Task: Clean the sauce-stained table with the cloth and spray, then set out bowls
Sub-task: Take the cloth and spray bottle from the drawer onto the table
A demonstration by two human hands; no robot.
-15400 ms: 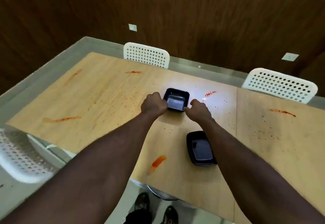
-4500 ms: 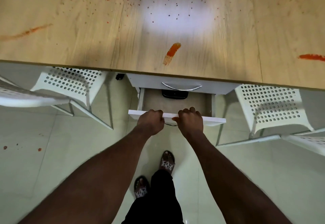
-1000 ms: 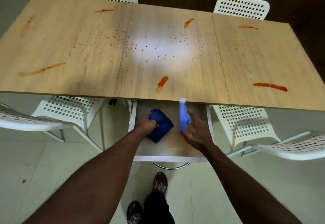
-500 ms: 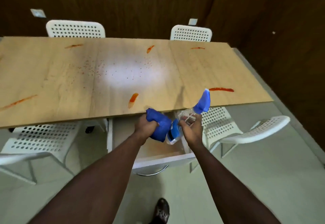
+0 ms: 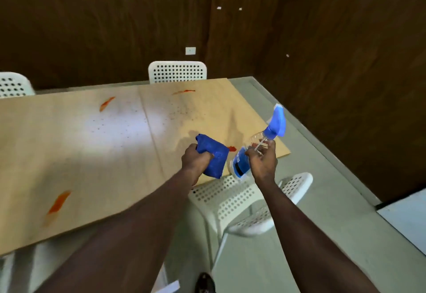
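My left hand [image 5: 195, 158] grips a folded blue cloth [image 5: 213, 157] above the near right part of the wooden table [image 5: 96, 145]. My right hand [image 5: 261, 159] holds a clear spray bottle [image 5: 253, 147] with a blue label and blue trigger head [image 5: 276, 121], tilted up to the right over the table's right corner. A red sauce stain [image 5: 231, 148] shows between cloth and bottle. More orange-red smears lie at the near left [image 5: 57, 203], far middle [image 5: 106, 102] and far right [image 5: 183, 92], with fine specks across the middle. No bowls are in view.
White perforated chairs stand behind the table [image 5: 177, 71], at the far left [image 5: 12, 84], and below my hands by the table's near right corner [image 5: 244, 200]. Dark wooden walls close the room at the back and right. Grey floor runs along the right side.
Both hands lifted cloth and spray bottle from the drawer up over the table's right end. My view swung right and up; the drawer is out of sight.
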